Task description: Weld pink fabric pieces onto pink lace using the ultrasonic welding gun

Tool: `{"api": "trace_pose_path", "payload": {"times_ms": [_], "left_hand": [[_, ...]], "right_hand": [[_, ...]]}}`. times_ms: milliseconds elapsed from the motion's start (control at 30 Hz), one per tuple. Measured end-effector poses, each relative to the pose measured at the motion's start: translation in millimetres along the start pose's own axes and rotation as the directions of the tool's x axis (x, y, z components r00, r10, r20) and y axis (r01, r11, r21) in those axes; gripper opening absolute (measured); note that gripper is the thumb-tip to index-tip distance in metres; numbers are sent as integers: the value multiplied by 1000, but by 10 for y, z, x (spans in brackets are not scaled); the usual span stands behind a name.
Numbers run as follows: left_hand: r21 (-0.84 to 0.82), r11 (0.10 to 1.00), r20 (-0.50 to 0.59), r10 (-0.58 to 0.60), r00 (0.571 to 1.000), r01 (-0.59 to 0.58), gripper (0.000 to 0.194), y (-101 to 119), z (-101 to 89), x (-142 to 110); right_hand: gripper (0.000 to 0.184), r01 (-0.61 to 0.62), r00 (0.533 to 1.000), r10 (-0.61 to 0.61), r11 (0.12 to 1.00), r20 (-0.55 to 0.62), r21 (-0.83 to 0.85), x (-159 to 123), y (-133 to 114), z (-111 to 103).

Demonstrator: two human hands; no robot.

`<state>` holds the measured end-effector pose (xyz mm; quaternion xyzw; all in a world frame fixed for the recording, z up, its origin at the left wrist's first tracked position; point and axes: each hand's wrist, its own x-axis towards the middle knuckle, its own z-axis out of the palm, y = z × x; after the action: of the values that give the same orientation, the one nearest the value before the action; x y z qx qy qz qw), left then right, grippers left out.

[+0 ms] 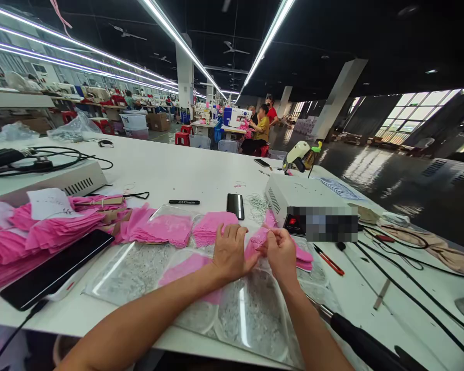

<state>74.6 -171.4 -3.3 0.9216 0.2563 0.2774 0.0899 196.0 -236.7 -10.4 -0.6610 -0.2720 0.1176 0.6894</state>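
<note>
My right hand point(281, 255) pinches a small pink fabric piece point(257, 240) with a lacy, perforated edge. Beside it, my left hand point(230, 251) lies with fingers stretched out and thumb towards that piece. Just beyond the left fingers is a stack of pink fabric pieces point(212, 228), and a wider stack point(170, 230) lies to its left. Under both arms are clear plastic template sheets point(251, 314). Another pink piece point(189, 269) lies on them, partly hidden by my left forearm. More pink fabric point(303, 256) shows behind my right hand.
Bundled pink fabric point(62, 226) and a dark tablet-like device point(58, 268) lie left. A phone point(235, 206) and a black marker point(184, 202) lie ahead. A control box point(309, 193), orange-handled tool point(329, 259), black-handled tool point(367, 340) and cables are right. People sit at sewing machines beyond.
</note>
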Motion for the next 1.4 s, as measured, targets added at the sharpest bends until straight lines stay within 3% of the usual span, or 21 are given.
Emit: {"api": "trace_pose_path", "payload": {"times_ms": [133,300,400,533,633,667,700,767,867,967,1067,1133,1267,1400], "left_hand": [[-14,998,13,65,998,-65,37,123,128,-45],[-7,1000,46,-18,999,18,18,142,267,73],[-2,1000,87,-10,996,10,16,102,225,178],[-32,990,165,143,976,-139,19,38,42,132],[-98,951,269,309,912,-293,14,9,-81,-116],[-130,933,308,359,881,-335,12,4,-113,-216],[-169,913,351,408,843,-371,11,0,-143,-309],[-271,879,431,476,767,-393,14,-15,-194,-446],[-362,864,460,491,740,-349,22,-67,-237,-483],[-371,855,467,509,723,-362,28,-152,-203,-415],[-330,851,505,525,685,-408,40,-232,-134,-385],[-327,841,501,541,675,-432,43,-267,-110,-396],[-366,805,462,593,659,-468,37,-310,-140,-399],[-400,736,437,677,592,-546,27,-364,-203,-335]], "right_hand": [[29,-70,997,72,989,-6,129,-58,80,-85],[36,-127,991,135,960,-15,249,-17,41,-86],[38,-151,986,164,949,-27,277,14,-5,-151],[37,-200,978,208,950,-8,240,-118,-44,-462],[38,-286,958,282,952,47,109,-405,-18,-800],[39,-313,946,315,949,83,-36,-516,-3,-903],[38,-298,942,319,939,108,-172,-622,10,-991],[34,-145,969,216,892,121,-429,-789,25,-1109],[29,119,983,-9,796,186,-593,-881,24,-1136],[19,335,934,-158,702,320,-629,-845,64,-1080],[12,492,846,-173,617,505,-614,-797,160,-1075],[16,526,819,-164,596,550,-607,-771,213,-1110],[19,524,821,-161,593,548,-612,-703,207,-1148],[21,498,838,-149,602,525,-624,-603,145,-1095]]}}
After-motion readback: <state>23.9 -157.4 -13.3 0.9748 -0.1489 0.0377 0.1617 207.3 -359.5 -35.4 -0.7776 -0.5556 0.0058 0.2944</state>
